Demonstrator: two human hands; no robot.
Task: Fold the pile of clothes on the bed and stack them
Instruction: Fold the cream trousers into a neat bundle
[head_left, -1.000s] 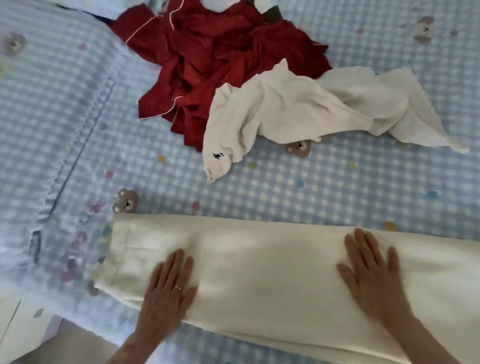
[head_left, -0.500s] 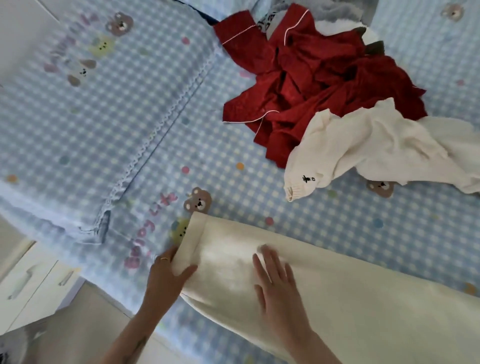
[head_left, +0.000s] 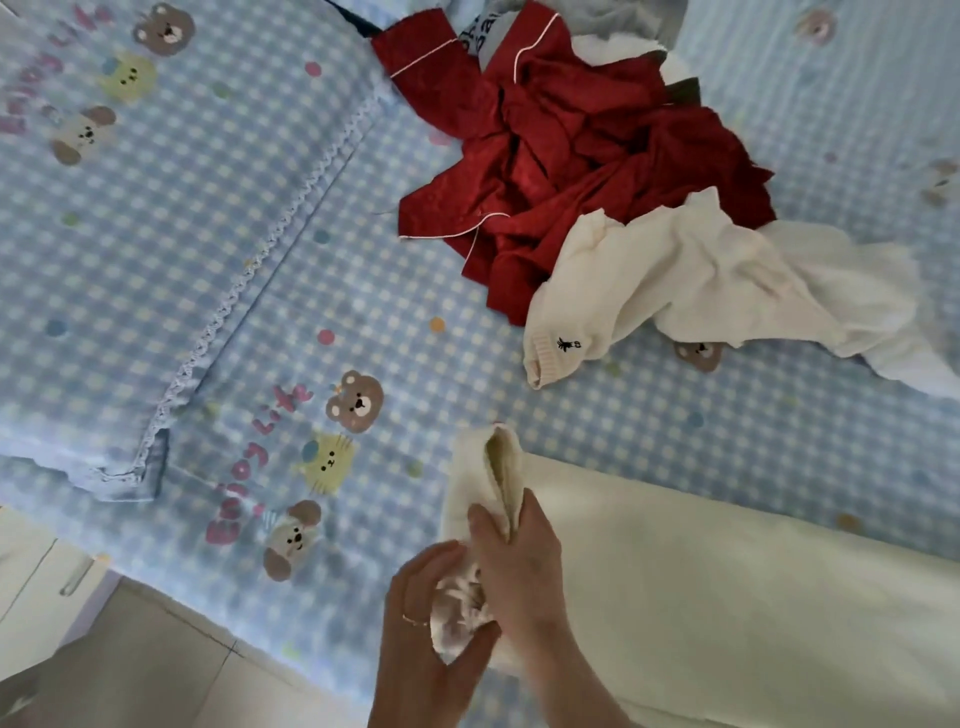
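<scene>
A long cream garment (head_left: 727, 587) lies flat along the near edge of the bed. Its left end is lifted and bunched. My left hand (head_left: 421, 623) grips the lower corner of that end, and my right hand (head_left: 519, 566) pinches the raised edge just above it. Farther back lies a crumpled cream sweater (head_left: 691, 280) with a small black emblem on its cuff. Behind it sits a heap of red clothes with white piping (head_left: 561, 150), and grey and white pieces (head_left: 613, 31) lie at the top edge.
The bed wears a blue checked sheet (head_left: 363, 312) printed with bears and cats. A matching pillow (head_left: 130, 208) with a lace edge lies at the left. Beyond the bed's near edge are a tiled floor (head_left: 156, 665) and white drawers (head_left: 36, 587) at lower left.
Both hands left the flat cream garment's surface and came together at its left end, lifting and bunching it. The camera view swung left.
</scene>
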